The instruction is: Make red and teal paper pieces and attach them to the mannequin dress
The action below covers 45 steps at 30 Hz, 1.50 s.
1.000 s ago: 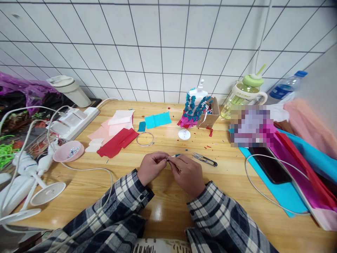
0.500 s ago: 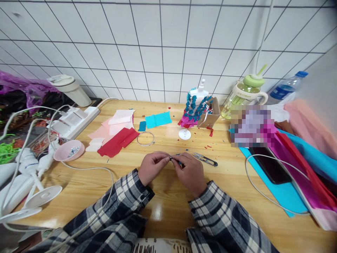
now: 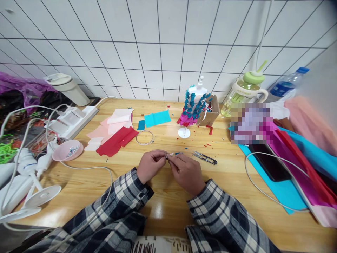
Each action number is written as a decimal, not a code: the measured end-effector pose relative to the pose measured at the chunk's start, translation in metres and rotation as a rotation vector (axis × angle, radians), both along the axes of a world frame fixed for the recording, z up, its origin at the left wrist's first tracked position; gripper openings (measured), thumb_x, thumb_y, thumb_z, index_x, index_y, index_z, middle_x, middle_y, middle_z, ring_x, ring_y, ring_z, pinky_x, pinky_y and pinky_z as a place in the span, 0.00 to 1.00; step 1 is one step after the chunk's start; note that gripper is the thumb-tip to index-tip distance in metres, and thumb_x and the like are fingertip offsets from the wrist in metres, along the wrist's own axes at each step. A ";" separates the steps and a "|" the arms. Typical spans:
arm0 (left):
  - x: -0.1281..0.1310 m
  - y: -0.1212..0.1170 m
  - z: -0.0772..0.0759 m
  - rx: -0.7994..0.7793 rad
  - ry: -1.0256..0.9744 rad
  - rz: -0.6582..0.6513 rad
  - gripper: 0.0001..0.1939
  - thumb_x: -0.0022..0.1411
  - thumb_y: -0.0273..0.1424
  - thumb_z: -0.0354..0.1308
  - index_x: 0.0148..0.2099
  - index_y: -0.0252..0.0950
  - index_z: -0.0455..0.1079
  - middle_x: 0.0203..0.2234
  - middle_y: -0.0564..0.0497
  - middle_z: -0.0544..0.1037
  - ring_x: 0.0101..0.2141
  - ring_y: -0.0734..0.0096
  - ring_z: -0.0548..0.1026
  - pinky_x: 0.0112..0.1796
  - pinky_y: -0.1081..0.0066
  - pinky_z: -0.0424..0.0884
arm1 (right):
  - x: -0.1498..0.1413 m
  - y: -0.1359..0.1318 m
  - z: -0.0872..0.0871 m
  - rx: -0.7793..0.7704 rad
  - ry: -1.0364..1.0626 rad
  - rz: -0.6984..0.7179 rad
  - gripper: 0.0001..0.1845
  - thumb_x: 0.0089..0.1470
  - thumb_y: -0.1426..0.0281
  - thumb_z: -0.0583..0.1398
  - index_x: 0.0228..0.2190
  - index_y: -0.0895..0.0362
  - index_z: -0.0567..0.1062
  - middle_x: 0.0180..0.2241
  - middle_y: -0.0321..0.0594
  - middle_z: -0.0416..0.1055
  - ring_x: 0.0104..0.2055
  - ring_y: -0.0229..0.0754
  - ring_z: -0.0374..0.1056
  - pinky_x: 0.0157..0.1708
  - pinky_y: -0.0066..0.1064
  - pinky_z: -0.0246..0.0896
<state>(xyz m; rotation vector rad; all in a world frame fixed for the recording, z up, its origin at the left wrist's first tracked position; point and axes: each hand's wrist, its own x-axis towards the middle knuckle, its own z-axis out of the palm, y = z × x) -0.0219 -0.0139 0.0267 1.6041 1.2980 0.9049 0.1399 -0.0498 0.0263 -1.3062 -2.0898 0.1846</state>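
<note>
Over the middle of the table, my left hand (image 3: 152, 166) and my right hand (image 3: 186, 171) meet at the fingertips. Both are closed in a pinch around something small and dark, too tiny to name. A bit of teal crepe paper (image 3: 178, 153) shows just behind my right fingers. To the right of that hand lie black-handled thread snips (image 3: 205, 158). Beyond my hands stands a small white dress form (image 3: 198, 94) with teal ruffles and a magenta and red skirt. A thin wire ring (image 3: 145, 137) lies past my left hand.
Red crepe paper (image 3: 116, 141), pink sheets and a turquoise strip (image 3: 157, 118) lie at back left. A pink bowl (image 3: 67, 150) of beads and a power strip (image 3: 76, 123) with cables stand left. Right are a phone (image 3: 271, 163), coloured paper and a drink bottle (image 3: 246, 89). A cardboard box (image 3: 212, 114) stands behind.
My right fingertips have shifted slightly left and extended over the left ones. The whole view has moved a little; the things on the table look the same.
</note>
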 end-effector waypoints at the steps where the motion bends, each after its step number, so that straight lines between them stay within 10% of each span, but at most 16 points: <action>1: 0.000 0.000 0.000 0.012 0.023 -0.004 0.10 0.51 0.29 0.55 0.31 0.34 0.77 0.32 0.47 0.82 0.34 0.66 0.79 0.39 0.70 0.75 | 0.000 0.000 0.000 -0.002 -0.002 -0.006 0.14 0.62 0.69 0.53 0.43 0.55 0.76 0.36 0.39 0.77 0.36 0.37 0.71 0.34 0.27 0.60; 17: 0.000 -0.003 0.000 0.115 0.155 -0.042 0.07 0.54 0.29 0.57 0.30 0.35 0.77 0.28 0.49 0.81 0.31 0.69 0.78 0.35 0.73 0.72 | -0.002 0.003 -0.001 -0.176 0.272 -0.103 0.08 0.56 0.68 0.58 0.34 0.55 0.77 0.31 0.38 0.75 0.31 0.38 0.69 0.35 0.29 0.62; 26: 0.001 -0.005 0.000 0.122 -0.037 -0.066 0.05 0.52 0.26 0.57 0.28 0.35 0.75 0.29 0.47 0.81 0.33 0.66 0.79 0.38 0.69 0.74 | -0.001 0.015 -0.003 -0.655 0.769 -0.215 0.09 0.48 0.63 0.59 0.26 0.56 0.72 0.23 0.34 0.69 0.21 0.35 0.62 0.22 0.27 0.59; 39: -0.002 -0.015 0.005 0.032 -0.365 -0.201 0.06 0.56 0.30 0.59 0.31 0.32 0.75 0.35 0.42 0.81 0.39 0.63 0.79 0.42 0.64 0.75 | 0.015 0.026 -0.011 -0.589 0.857 -0.321 0.11 0.48 0.62 0.59 0.28 0.57 0.68 0.26 0.35 0.69 0.18 0.31 0.61 0.16 0.22 0.55; 45: -0.005 -0.016 0.005 0.007 -0.369 -0.181 0.08 0.55 0.33 0.60 0.30 0.33 0.75 0.35 0.41 0.81 0.40 0.61 0.78 0.42 0.62 0.74 | 0.054 0.029 0.019 -0.488 1.121 -0.375 0.15 0.48 0.59 0.61 0.31 0.57 0.66 0.38 0.44 0.76 0.25 0.37 0.72 0.14 0.20 0.58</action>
